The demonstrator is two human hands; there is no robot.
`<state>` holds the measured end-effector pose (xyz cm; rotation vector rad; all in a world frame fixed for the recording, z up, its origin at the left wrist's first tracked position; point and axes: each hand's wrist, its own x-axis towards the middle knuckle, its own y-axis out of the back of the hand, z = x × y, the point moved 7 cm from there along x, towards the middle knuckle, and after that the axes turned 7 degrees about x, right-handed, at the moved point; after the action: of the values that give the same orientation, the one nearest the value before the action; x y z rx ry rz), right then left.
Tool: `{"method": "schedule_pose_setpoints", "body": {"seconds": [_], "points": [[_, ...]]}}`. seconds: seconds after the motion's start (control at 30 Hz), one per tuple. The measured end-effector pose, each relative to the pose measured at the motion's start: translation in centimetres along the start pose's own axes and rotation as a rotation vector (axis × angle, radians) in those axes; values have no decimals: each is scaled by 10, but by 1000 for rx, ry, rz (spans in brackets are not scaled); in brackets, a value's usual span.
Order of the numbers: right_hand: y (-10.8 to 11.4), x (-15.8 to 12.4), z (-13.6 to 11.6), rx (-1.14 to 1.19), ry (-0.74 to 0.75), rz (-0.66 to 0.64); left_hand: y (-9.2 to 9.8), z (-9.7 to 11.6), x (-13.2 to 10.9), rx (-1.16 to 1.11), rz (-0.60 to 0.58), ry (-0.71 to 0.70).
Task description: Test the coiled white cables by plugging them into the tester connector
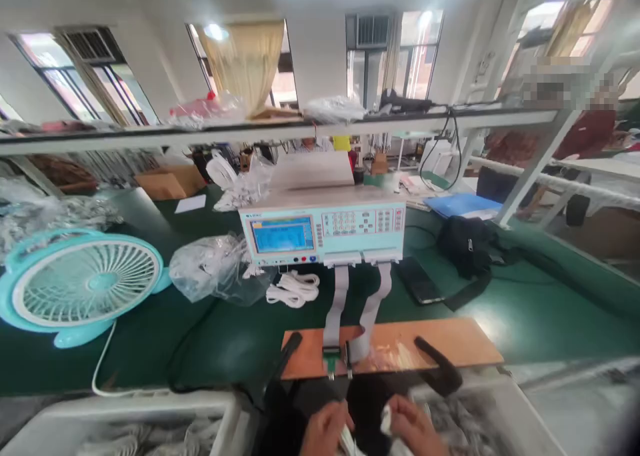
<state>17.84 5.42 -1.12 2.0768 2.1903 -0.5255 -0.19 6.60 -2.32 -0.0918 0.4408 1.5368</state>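
At the bottom edge of the view, my left hand and my right hand both hold a white cable between them, close to my body. Just above them a wooden board lies on the green bench with two small connectors at its front edge. Two grey ribbon cables run from the connectors up to a pale blue tester with a lit screen. A coiled white cable lies in front of the tester.
A turquoise fan stands at the left, with a clear bag of white cables beside it. A black bag and a phone lie right of the tester. White bins of cables flank my hands. Another person sits far right.
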Motion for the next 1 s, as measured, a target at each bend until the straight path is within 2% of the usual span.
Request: {"method": "schedule_pose_setpoints", "body": {"seconds": [0.07, 0.13, 0.17, 0.2, 0.27, 0.3, 0.37, 0.4, 0.47, 0.5, 0.57, 0.63, 0.7, 0.87, 1.0], "points": [[43, -13, -1, -225, -29, -2, -2, -2, -11, -128, -18, 108], [78, -24, -5, -577, -15, 42, -4, -1, -20, -198, -44, 211], [87, -29, -10, -717, 19, 82, -5, 1, -23, -209, -50, 234], [87, -34, -15, -810, 59, 104, -7, 4, -25, -208, -58, 237], [62, -42, -24, -818, 117, 55, -12, 10, -27, -172, -84, 217], [38, -45, -24, -751, 114, -54, -15, 13, -28, -147, -97, 198], [-11, -48, -29, -653, 157, -182, -18, 18, -28, -100, -106, 141], [-31, -48, -31, -649, 192, -223, -18, 21, -29, -86, -99, 106], [-56, -44, -30, -629, 233, -239, -14, 25, -30, -87, -96, 48], [-62, -41, -28, -590, 232, -242, -12, 25, -32, -99, -122, 37], [-63, -33, -20, -422, 169, -276, -9, 21, -37, -118, -246, 38], [-61, -27, -10, -188, 47, -362, -6, 18, -43, -109, -389, 9], [-61, -25, -4, 1, -75, -451, 1, 18, -48, -74, -459, -52], [-69, -26, 2, 97, -218, -592, 18, 25, -53, -24, -460, -161], [-74, -29, -1, 0, -178, -641, 22, 30, -53, 33, -395, -238]]}}
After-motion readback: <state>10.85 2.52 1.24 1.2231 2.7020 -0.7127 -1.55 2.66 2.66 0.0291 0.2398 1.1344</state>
